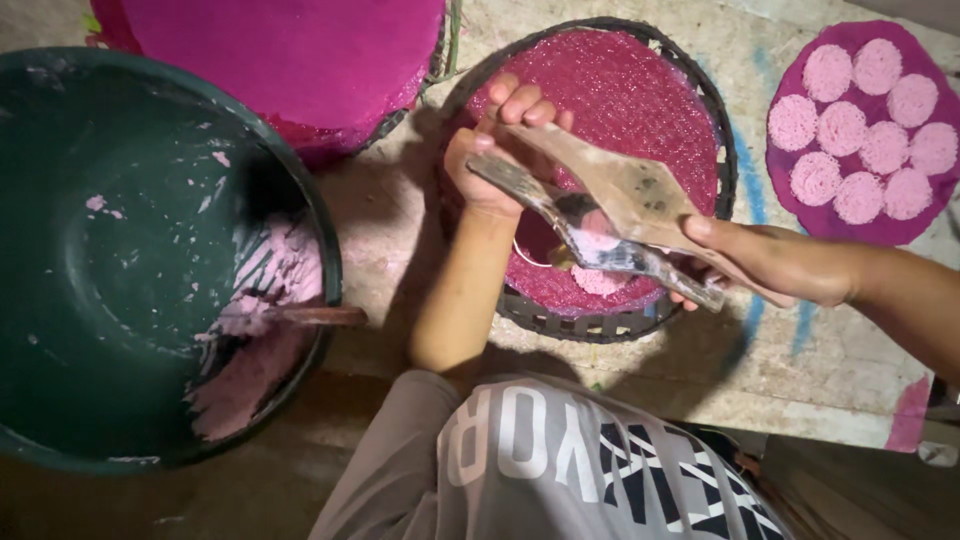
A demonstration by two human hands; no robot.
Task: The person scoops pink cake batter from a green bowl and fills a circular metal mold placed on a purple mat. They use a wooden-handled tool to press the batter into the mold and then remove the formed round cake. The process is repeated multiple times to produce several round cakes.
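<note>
Wooden press (610,205) held over the round woven tray (715,150), long axis running slantwise from upper left to lower right. Left hand (500,140) clenched around the upper-left handle ends, right hand (770,262) grasping the lower-right ends; each hand at one end, the middle of the press between them, above the near part of the tray. Press made of two flat wooden arms, worn and grey-brown, smeared with pink dough (598,240) at the centre. Below it, on the magenta mat, a small pink noodle disc (600,282). Green basin (110,250) with pink dough remains well apart, beyond the left hand. Magenta mat with finished pink discs (862,130) far beyond the right hand.
</note>
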